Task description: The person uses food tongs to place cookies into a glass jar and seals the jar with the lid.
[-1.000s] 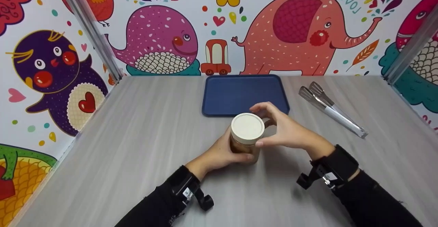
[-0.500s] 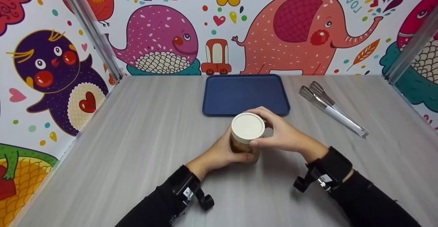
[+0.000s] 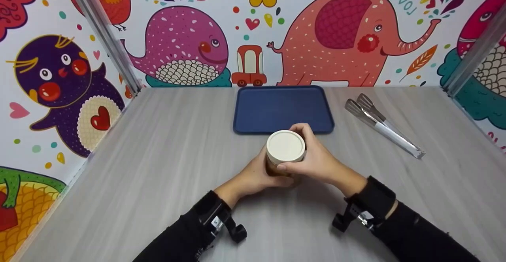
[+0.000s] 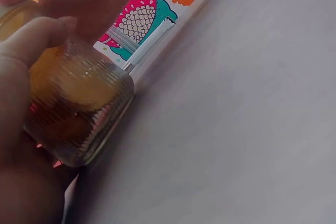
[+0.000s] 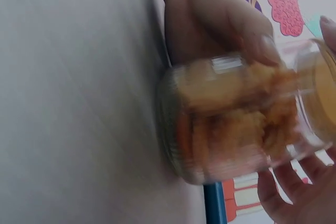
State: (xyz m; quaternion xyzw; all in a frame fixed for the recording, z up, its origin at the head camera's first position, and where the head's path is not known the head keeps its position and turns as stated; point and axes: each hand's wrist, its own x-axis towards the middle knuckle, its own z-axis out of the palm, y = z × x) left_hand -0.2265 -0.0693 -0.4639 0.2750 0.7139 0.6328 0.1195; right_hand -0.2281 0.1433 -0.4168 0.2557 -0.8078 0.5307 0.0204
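A ribbed clear glass jar (image 5: 226, 121) with brownish-orange pieces inside stands upright on the table, its contents too blurred to name. On top sits a cream-coloured round lid (image 3: 285, 146). My left hand (image 3: 251, 177) grips the jar's body from the left, thumb across the near side. From the right, my right hand (image 3: 322, 161) holds the lid's rim, with the thumb at the near edge and the fingers around the far side. In the head view the hands and lid cover most of the glass.
A blue rectangular tray (image 3: 284, 110) lies behind the jar, near the back wall. Metal tongs (image 3: 383, 127) with slotted ends rest to the right. Printed panels (image 3: 182, 44) border the grey table (image 3: 170, 135) at the back and sides.
My right hand has come in from the right, closed around the lid, and swung its wrist leftward and nearer. The left hand and jar have stayed in place.
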